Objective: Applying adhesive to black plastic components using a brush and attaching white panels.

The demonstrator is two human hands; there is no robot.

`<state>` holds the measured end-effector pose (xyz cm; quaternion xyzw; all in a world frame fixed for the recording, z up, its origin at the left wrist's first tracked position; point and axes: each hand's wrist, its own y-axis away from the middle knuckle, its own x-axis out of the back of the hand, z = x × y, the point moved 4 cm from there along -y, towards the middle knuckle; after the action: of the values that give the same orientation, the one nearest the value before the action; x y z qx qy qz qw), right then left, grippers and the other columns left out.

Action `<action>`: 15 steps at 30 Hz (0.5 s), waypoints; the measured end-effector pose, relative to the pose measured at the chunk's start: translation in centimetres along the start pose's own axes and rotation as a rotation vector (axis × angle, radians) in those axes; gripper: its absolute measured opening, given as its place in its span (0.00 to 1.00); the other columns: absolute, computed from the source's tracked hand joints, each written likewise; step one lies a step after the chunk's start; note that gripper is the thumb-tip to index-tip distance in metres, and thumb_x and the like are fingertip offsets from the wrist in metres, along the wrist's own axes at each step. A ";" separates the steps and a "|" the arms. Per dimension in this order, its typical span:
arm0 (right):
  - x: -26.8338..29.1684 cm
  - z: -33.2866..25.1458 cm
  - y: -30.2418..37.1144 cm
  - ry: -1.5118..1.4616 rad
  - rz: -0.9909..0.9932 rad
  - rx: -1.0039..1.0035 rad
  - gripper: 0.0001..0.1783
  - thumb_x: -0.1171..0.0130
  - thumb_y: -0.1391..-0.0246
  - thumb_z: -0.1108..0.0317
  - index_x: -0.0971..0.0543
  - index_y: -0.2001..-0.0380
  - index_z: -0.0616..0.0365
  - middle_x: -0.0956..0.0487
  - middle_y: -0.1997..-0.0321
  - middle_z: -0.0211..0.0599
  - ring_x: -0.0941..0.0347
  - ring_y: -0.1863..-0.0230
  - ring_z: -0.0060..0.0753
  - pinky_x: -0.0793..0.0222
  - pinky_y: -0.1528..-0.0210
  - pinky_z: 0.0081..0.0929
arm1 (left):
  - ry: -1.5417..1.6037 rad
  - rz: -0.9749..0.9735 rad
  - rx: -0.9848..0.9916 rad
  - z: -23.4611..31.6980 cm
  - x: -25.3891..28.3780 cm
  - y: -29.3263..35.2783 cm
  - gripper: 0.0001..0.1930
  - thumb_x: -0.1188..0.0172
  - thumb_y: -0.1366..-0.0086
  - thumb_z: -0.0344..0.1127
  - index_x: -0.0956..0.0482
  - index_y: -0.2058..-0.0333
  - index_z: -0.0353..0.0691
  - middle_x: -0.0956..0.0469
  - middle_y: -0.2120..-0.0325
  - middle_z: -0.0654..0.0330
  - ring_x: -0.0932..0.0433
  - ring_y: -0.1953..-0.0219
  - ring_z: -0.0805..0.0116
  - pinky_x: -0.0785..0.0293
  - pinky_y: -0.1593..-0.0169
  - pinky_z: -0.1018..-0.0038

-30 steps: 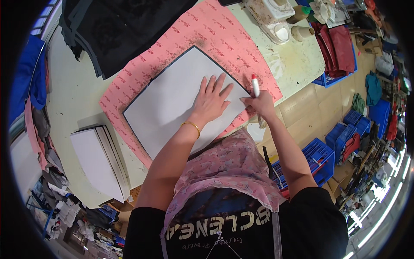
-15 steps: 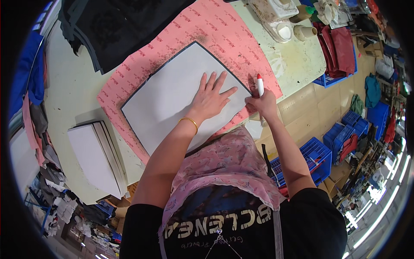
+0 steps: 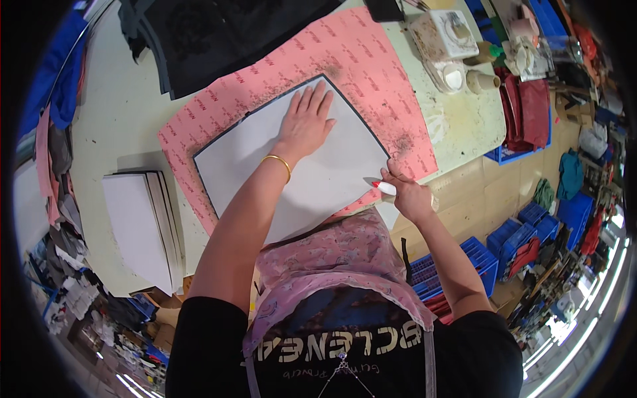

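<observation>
A large white panel point(image 3: 285, 179) with a narrow dark border lies on a pink printed sheet point(image 3: 391, 73). My left hand point(image 3: 304, 123) is open, its palm and stretched fingers flat on the upper part of the panel. At the panel's right corner is my right hand point(image 3: 408, 192), closed round a white pen-shaped tool with a red end point(image 3: 385, 188). That red end points left, over the panel. Fingertips of the right hand are at the dark border; whether they pinch it is too small to tell.
Black fabric pieces point(image 3: 219, 40) lie at the far left, and a stack of white panels point(image 3: 136, 225) stands at the near left. A stained white container point(image 3: 444, 36) and a small cup point(image 3: 482, 81) sit at the far right. Blue crates point(image 3: 464, 259) are beyond the table's right edge.
My left hand has slid up and left across the panel. My right hand has moved down a little and turned, so the tool's red end, which pointed away from me, now points left.
</observation>
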<state>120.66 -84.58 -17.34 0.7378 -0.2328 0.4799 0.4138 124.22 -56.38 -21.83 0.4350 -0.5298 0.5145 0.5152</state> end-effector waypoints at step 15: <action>4.2 -14.3 -13.2 -0.159 0.005 0.289 0.28 0.44 0.46 0.60 0.28 0.39 0.32 0.27 0.36 0.26 0.18 0.58 0.40 0.23 0.61 0.34 | 0.200 0.068 0.362 -5.2 2.2 11.2 0.25 0.48 0.36 0.34 0.33 0.41 0.31 0.45 0.32 0.50 0.40 0.33 0.50 0.44 0.31 0.64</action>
<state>124.95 -65.19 -15.84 0.8247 -0.1951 0.4495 0.2823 113.46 -50.01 -20.99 0.4490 -0.3894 0.6591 0.4609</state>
